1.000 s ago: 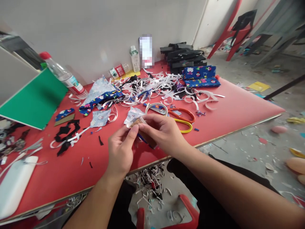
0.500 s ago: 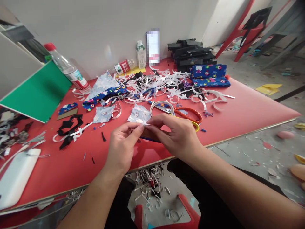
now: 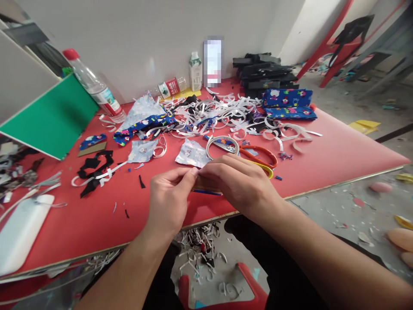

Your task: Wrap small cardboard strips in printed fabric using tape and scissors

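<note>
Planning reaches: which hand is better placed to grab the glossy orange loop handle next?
Probably the right hand, nearer the orange handle than the left hand; both hold a flat brown piece.

The counter [image 3: 80, 234] has a plain red colour. The held piece [image 3: 208, 185] is brown, and along its lower side there is a blue edge. The near cloth square [image 3: 190, 153] is pale blue with a small printed pattern. The folded cloth [image 3: 287, 100] is deep blue, covered by little figures in white, red, yellow and green. One loop [image 3: 274, 161] is orange, the other loop [image 3: 270, 172] is yellow. The stack [image 3: 264, 71] is black. The board [image 3: 53, 120] is green with a white border. The tall bottle [image 3: 92, 84] is clear, with a red cap.
</note>
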`<state>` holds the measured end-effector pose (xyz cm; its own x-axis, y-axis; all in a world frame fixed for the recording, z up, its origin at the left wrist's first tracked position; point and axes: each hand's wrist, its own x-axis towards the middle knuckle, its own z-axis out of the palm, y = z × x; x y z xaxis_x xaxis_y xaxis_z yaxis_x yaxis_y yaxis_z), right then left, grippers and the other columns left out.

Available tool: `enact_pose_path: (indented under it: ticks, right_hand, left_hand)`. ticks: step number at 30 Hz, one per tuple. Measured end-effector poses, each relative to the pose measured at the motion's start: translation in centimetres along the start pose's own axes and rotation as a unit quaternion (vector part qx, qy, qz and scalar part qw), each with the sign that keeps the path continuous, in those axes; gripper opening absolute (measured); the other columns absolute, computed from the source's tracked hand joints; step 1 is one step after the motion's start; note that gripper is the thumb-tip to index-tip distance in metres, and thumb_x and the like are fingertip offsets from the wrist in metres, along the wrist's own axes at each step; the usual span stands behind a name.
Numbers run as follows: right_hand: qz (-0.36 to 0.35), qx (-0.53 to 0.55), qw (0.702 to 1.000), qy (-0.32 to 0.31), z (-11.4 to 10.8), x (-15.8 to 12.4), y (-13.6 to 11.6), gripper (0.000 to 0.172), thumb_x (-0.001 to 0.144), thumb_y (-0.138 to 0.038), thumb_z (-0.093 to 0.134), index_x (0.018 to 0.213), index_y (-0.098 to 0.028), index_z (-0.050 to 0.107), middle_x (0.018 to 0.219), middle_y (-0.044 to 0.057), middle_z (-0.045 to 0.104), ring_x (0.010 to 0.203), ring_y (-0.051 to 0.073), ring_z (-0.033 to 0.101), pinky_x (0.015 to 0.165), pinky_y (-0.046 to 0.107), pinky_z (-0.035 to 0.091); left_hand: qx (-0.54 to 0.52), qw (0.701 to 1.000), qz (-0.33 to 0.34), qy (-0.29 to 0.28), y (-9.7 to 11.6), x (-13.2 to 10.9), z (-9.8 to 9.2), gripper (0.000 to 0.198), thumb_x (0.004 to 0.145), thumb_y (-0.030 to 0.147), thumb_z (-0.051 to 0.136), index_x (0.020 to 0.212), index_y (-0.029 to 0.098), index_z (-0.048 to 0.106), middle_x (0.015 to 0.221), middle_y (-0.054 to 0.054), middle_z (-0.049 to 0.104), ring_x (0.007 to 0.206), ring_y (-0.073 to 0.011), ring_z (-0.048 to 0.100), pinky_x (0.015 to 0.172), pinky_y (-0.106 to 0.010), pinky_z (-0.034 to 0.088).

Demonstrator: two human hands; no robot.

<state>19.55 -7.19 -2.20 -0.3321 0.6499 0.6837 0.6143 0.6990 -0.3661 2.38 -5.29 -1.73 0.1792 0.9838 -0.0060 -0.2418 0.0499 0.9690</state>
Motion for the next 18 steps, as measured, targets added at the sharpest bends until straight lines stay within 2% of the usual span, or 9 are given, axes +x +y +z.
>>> enact_pose_path:
  ticks: [5,10,15,18]
  right_hand:
    - [0.032,-0.010,0.999,-0.026,0.4,0.1,-0.1,0.004,0.106,-0.015,0.058,0.104,-0.016,0.061,0.094,0.006,0.067,0.082,0.018,0.060,0.072,0.029,0.047]
    - [0.031,-0.008,0.999,-0.036,0.3,0.0,0.1,0.007,0.108,-0.016,0.054,0.102,-0.017,0.058,0.093,0.006,0.065,0.080,0.018,0.058,0.070,0.029,0.045]
    - [-0.009,-0.013,1.000,-0.018,-0.2,0.0,0.2,0.013,0.109,-0.020,0.055,0.118,-0.015,0.062,0.098,0.008,0.070,0.084,0.019,0.060,0.076,0.031,0.048]
    - [-0.028,-0.006,0.999,-0.014,-0.4,0.2,0.0,0.013,0.109,-0.018,0.053,0.114,-0.014,0.065,0.097,0.009,0.071,0.084,0.019,0.063,0.076,0.031,0.050]
  left_hand:
    - [0.010,1.000,0.011,0.004,-0.1,-0.1,-0.1,0.013,0.090,0.021,0.076,0.080,0.021,0.085,0.071,-0.003,0.078,0.067,-0.0181,0.075,0.073,-0.033,0.065]
    - [0.004,1.000,0.000,0.008,0.1,0.0,-0.3,0.013,0.091,0.022,0.075,0.082,0.022,0.085,0.073,-0.003,0.079,0.067,-0.0185,0.075,0.069,-0.032,0.065]
    - [-0.010,1.000,-0.016,-0.008,0.7,-0.2,-0.3,0.016,0.091,0.021,0.074,0.080,0.023,0.085,0.074,-0.003,0.080,0.067,-0.0177,0.075,0.070,-0.031,0.064]
    - [-0.005,1.000,-0.016,-0.007,0.9,-0.3,-0.1,0.020,0.091,0.018,0.072,0.075,0.023,0.083,0.072,-0.002,0.079,0.070,-0.0171,0.076,0.074,-0.029,0.064]
